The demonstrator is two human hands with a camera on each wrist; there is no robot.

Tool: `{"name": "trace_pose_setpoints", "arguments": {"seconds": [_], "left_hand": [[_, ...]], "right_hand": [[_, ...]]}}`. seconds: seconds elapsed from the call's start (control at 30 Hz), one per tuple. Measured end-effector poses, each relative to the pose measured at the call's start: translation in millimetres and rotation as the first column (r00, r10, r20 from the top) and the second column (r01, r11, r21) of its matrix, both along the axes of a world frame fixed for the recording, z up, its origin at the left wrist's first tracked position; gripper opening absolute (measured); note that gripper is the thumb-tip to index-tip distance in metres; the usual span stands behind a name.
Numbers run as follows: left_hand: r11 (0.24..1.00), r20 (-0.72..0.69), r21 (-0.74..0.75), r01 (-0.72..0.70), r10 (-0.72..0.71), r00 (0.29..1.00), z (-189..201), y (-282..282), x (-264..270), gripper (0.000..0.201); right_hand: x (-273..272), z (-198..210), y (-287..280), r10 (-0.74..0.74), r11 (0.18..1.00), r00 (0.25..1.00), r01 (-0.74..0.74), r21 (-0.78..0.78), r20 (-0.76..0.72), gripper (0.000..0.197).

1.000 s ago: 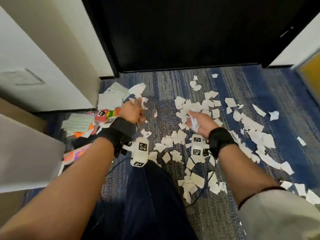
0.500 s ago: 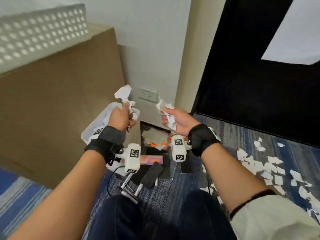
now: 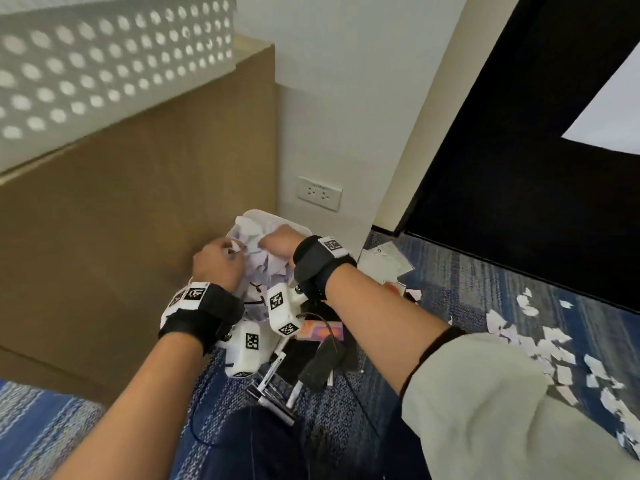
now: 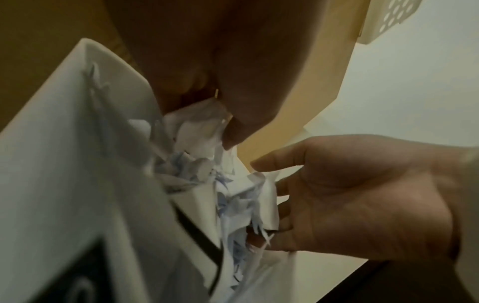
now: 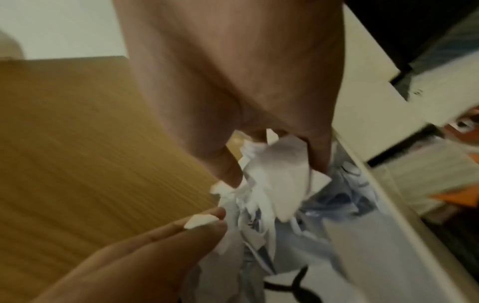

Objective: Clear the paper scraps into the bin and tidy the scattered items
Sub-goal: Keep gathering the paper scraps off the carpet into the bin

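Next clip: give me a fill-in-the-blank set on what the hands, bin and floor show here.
1. Both hands, left hand and right hand, are over the white plastic ____.
2. The bin holds torn white ____.
3. More white paper scraps lie on the blue ____.
4. Above the bin, the wall holds a white ____.

Missing: bin; paper; carpet; socket

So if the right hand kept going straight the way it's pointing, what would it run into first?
Most likely the heap of paper scraps in the white bin. The right hand points down into it, scraps between its fingers; depth is hard to judge.
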State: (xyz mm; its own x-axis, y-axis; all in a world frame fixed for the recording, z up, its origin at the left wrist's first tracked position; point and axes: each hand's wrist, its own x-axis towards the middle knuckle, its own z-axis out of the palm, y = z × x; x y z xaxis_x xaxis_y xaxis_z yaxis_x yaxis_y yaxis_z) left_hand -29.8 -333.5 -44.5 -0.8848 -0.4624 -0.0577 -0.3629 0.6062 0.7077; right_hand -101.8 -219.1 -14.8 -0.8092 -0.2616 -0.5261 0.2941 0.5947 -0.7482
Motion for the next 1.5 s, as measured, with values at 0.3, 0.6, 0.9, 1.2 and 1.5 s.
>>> {"name": "trace_pose_setpoints", "arguments": {"seconds": [0.3,0.6,0.9,1.2,1.5], "left_hand": [[0.989,-0.072,-0.144,0.038,-0.049,0.996,4,0,13,0.045],[0.948,0.164,-0.102,0.302,-0.284,0.945,-2,13,18,0.033],[0.985,-0.218,-0.160,0.069,-0.103,0.971,24,78,23,0.028],[0.860,-0.124,0.133,0.493,-0.479,0.869,-22,300,26,0.014],[0.792,0.393,0.236,0.563,-0.608,0.690,-151,439,43,0.040]], "right_hand": [[-11,-7,27,0.349,0.900,0.832,-0.168,0.403,-0.432,0.045],[0,-13,57,0.263,0.963,0.821,-0.195,0.183,-0.507,0.037],[32,-24,234,-0.154,0.986,0.930,0.121,-0.117,-0.333,0.030],[179,-136,501,-0.509,0.836,0.860,0.483,0.261,0.039,0.014],[305,-246,544,-0.341,0.822,0.904,0.153,0.549,0.258,0.099]]}}
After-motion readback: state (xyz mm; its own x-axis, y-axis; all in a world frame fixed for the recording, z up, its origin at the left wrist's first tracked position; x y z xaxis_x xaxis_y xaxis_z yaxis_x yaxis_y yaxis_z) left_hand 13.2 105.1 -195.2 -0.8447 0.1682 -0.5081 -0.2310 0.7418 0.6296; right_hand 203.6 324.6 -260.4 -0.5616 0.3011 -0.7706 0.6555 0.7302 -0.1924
